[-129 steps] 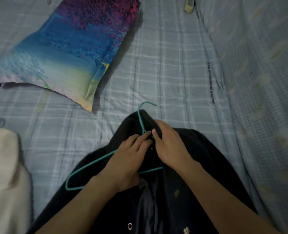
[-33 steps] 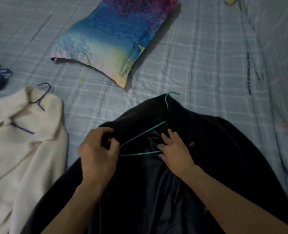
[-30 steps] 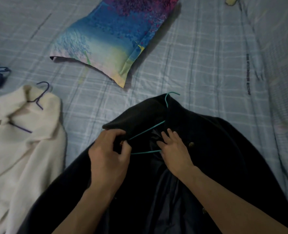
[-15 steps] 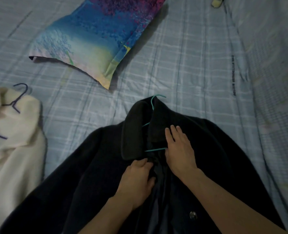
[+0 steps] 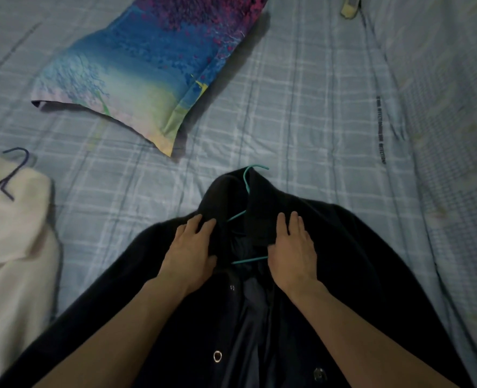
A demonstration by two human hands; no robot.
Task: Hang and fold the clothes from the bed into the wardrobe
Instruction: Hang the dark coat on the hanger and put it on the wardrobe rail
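Note:
A dark navy coat [image 5: 357,261] lies front up on the bed, its collar pointing away from me. A teal wire hanger [image 5: 247,186] sits inside it: the hook pokes out above the collar and parts of the wire show in the neck opening. My left hand [image 5: 189,247] lies flat on the left lapel, fingers spread. On the right lapel rests my right hand [image 5: 294,247], fingers straight, thumb at the lapel's edge beside the hanger's lower bar. Neither hand grips anything.
A cream coat [image 5: 13,247] on a purple hanger [image 5: 13,175] lies at the left edge. A colourful pillow [image 5: 147,65] lies further up the blue checked bedsheet [image 5: 301,121]. A folded checked blanket [image 5: 450,135] runs along the right side. A small pale object [image 5: 349,7] sits at the top.
The left shoulder of the coat was pulled over the hanger and the left collar flap laid down. My left hand then rose from the front opening to the left lapel; both hands now lie flat.

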